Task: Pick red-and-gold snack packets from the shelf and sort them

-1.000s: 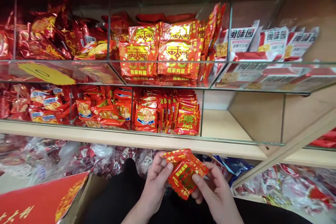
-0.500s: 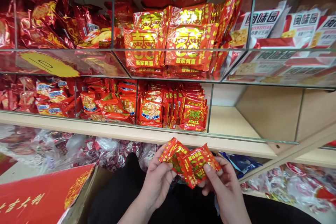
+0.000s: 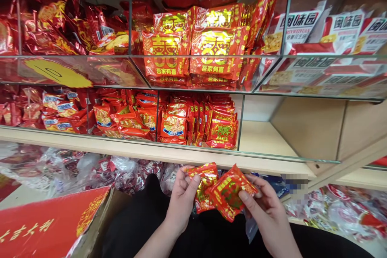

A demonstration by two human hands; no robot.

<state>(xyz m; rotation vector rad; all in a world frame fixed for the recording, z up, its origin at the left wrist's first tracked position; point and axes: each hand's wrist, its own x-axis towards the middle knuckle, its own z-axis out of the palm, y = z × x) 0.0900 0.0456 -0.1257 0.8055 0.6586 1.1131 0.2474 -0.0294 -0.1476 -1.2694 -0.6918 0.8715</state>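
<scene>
1. left hand (image 3: 181, 197) is closed on a small red packet (image 3: 203, 187), thumb on its front; right hand (image 3: 266, 213) pinches a second red packet (image 3: 229, 195) by its right edge. both packets sit in front of the person's lap, just below the wooden shelf (image 3: 169, 154), and they overlap in the middle
2. risk: the right hand's grip is at the edge only, on glossy foil; in my judgement the second packet could slide out and drop to the lap or floor
3. risk: where the two packets overlap, one could drag the other loose if they are pulled apart sharply
4. risk: the glass divider (image 3: 240, 123) and the glass front edge stand close above the hands; a quick lift could knock them
5. writing: the stacked red bags (image 3: 193, 52) on the upper shelf read "吾家有喜" under a gold double-happiness sign; the white boxes (image 3: 298, 26) read "闽味园"; a row of packets (image 3: 223, 131) below shows the same gold sign
6. print on the held packets is too blurred to read; a yellow tag (image 3: 56, 74) bears a mark i cannot make out; the red carton (image 3: 51, 225) carries gold characters, partly cut off
</scene>
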